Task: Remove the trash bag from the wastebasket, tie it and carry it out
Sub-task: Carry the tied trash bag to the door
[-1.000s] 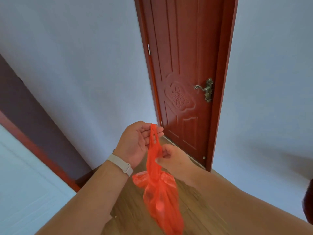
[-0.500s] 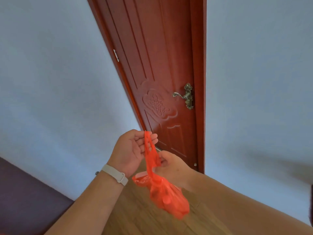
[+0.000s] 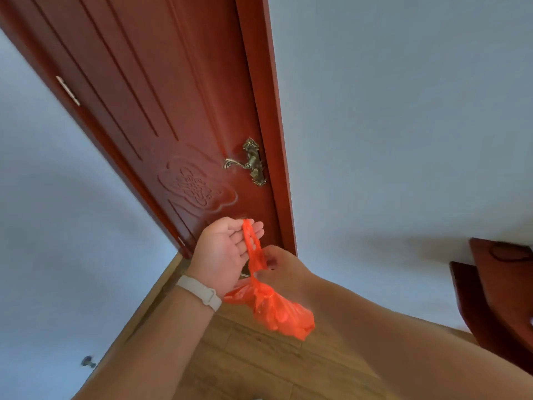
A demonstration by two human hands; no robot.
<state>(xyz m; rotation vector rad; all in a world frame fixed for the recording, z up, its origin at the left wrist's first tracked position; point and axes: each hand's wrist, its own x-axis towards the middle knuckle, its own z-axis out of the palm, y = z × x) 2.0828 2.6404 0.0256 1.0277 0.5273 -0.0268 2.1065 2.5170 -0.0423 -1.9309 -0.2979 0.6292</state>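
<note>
A small red-orange plastic trash bag [image 3: 274, 311] hangs in front of me, knotted at its neck, its bulging bottom swung out to the right. My left hand [image 3: 222, 255], with a pale wristband, has the bag's twisted handle strip draped over its curled fingers. My right hand [image 3: 284, 269] pinches the same strip lower down, just above the knot. The wastebasket is out of view.
A closed dark red wooden door [image 3: 173, 125] with a brass lever handle [image 3: 249, 164] stands straight ahead between pale walls. Dark red wooden furniture [image 3: 501, 290] juts in at the right. A door stop [image 3: 88, 361] sits low on the left wall. The floor is wood plank [image 3: 259, 365].
The door has come closer and the view has tilted. The bag's bottom has swung up to the right. Both hands keep their hold on the handle strip.
</note>
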